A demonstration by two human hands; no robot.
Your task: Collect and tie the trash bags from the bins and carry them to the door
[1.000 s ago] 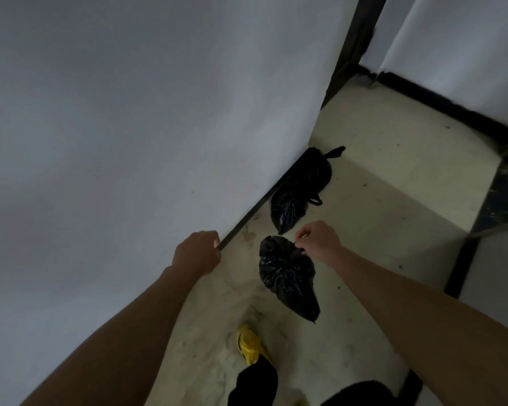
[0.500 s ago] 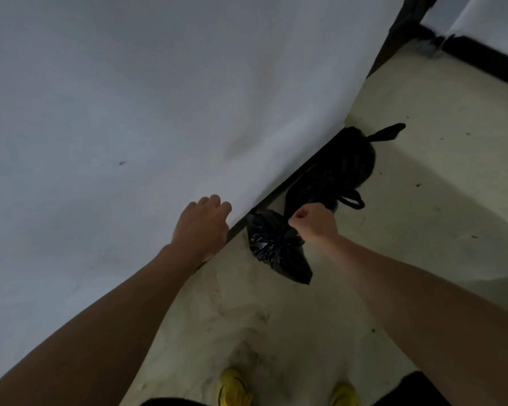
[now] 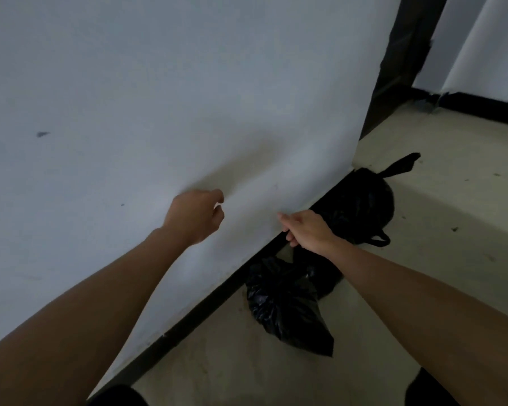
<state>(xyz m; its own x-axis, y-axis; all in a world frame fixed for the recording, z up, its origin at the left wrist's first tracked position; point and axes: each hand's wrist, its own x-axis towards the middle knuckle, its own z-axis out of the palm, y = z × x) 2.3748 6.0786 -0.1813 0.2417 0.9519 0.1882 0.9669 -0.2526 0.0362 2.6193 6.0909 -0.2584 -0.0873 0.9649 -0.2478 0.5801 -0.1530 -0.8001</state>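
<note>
Two tied black trash bags lie on the pale floor against the wall's black skirting. The small crumpled bag (image 3: pixel 282 303) is nearer me; the larger bag (image 3: pixel 361 206) with its knotted ears sits just beyond it. My right hand (image 3: pixel 308 230) hovers above the small bag and in front of the larger one, fingers stretched toward the wall, holding nothing. My left hand (image 3: pixel 197 215) is raised before the white wall, fingers loosely curled and apart, holding nothing.
A white wall (image 3: pixel 129 112) fills the left, with black skirting (image 3: pixel 206 306) along its foot. A dark door frame (image 3: pixel 405 54) stands at the wall's far end. Pale floor (image 3: pixel 452 230) stretches to the right.
My right hand let go of the small bag, which now lies on the floor by the skirting next to the larger bag. Both hands rose toward the wall.
</note>
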